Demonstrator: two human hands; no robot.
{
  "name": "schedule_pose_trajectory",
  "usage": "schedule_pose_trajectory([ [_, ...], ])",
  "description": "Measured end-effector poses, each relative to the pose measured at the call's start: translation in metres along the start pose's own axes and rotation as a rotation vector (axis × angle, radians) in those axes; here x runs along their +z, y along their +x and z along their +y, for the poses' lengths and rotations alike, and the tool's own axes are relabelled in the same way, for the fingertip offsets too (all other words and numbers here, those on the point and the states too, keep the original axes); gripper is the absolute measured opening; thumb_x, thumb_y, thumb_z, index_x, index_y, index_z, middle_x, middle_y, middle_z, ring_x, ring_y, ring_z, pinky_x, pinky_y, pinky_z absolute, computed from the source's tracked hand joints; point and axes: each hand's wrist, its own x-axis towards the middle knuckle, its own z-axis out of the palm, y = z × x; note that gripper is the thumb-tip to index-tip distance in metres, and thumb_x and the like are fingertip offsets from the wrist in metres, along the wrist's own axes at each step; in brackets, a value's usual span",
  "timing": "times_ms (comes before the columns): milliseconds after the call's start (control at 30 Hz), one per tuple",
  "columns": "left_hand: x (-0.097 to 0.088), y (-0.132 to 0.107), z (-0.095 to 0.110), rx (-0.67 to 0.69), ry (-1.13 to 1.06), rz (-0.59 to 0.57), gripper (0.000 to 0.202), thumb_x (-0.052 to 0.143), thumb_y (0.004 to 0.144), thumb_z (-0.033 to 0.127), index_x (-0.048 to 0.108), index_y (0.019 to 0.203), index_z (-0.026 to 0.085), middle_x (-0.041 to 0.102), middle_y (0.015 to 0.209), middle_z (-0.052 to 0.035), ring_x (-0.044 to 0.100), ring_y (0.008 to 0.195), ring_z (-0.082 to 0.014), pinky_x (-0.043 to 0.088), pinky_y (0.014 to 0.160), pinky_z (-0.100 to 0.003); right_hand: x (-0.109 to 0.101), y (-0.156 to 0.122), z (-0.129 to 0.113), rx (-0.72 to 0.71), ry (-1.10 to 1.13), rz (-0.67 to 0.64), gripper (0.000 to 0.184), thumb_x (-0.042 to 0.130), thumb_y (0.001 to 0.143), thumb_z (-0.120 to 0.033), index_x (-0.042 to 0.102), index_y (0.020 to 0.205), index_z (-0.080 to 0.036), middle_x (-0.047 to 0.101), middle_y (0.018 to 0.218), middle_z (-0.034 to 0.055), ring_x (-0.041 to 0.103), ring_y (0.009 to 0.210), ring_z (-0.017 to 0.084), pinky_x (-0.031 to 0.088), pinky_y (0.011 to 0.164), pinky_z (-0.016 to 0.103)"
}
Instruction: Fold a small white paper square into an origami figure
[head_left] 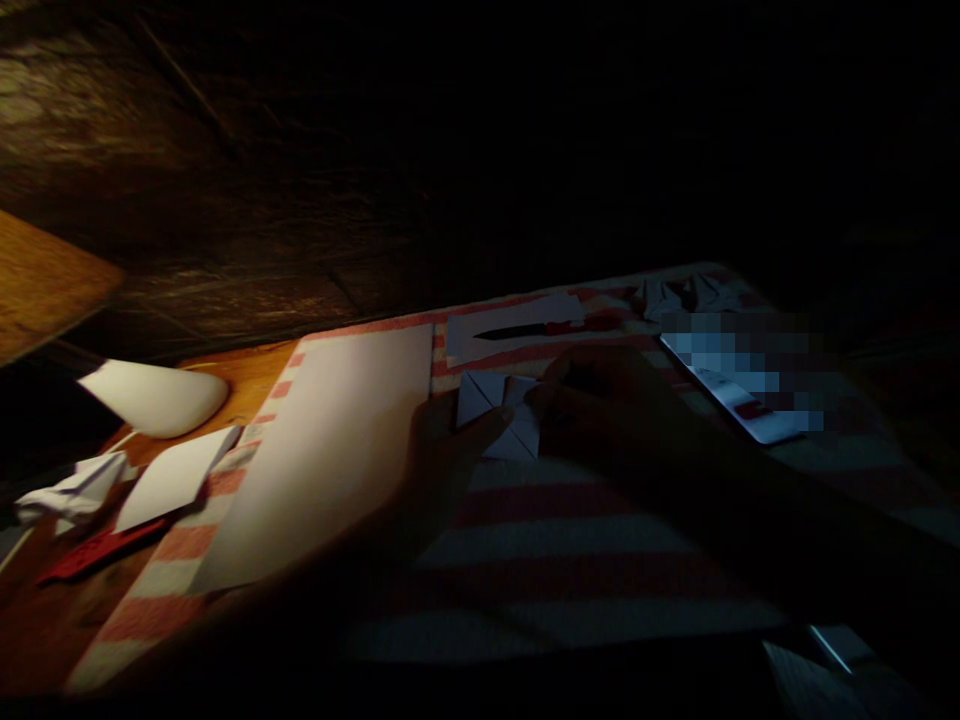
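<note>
Between my two hands is a small folded square of white paper (pixel 517 440), with crease lines running across it. My left hand (pixel 450 450) grips its left edge, the thumb lying over the front of the paper. At the right edge, the fingers of my right hand (pixel 577 390) are closed on the paper; deep shadow hides much of that hand. A large white sheet (pixel 337 430) lies flat beside my left hand. Beyond the hands, a knife (pixel 517 330) with a dark blade rests on a smaller piece of white paper (pixel 465 342).
A striped red and white cloth (pixel 540 590) covers the table. To the right lies a lit phone (pixel 727 395). Folded paper pieces (pixel 686 297) sit at the far corner. On the left are a white lamp base (pixel 161 398), crumpled paper (pixel 75 490) and a red object (pixel 105 550).
</note>
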Motion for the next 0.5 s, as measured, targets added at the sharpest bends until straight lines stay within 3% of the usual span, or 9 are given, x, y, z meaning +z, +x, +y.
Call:
schedule_pose_trajectory([
  [233,0.0032,-0.0019,0.0025,-0.061,-0.096,0.004,0.021,0.084,0.07,0.024,0.079,0.088,0.015,0.077,0.082,-0.005,0.069,0.07,-0.0167,0.056,0.061,-0.026,-0.0009,0.0017,0.0017,0.015,-0.039,0.014,0.019,0.073,0.086,-0.031,0.069,0.075,-0.017,0.071,0.072,0.0028,0.064,0.063,0.014,0.047,0.056,0.026],
  [500,0.0006,0.0002,0.0015,-0.09,-0.079,-0.023,0.022,0.083,0.071,0.025,0.078,0.088,0.014,0.073,0.075,-0.0032,0.067,0.064,-0.0148,0.056,0.06,-0.025,0.0016,0.0011,0.0058,0.014,0.019,0.026,0.018,0.075,0.081,-0.026,0.064,0.071,-0.017,0.068,0.071,0.0022,0.062,0.066,0.014,0.046,0.058,0.026],
])
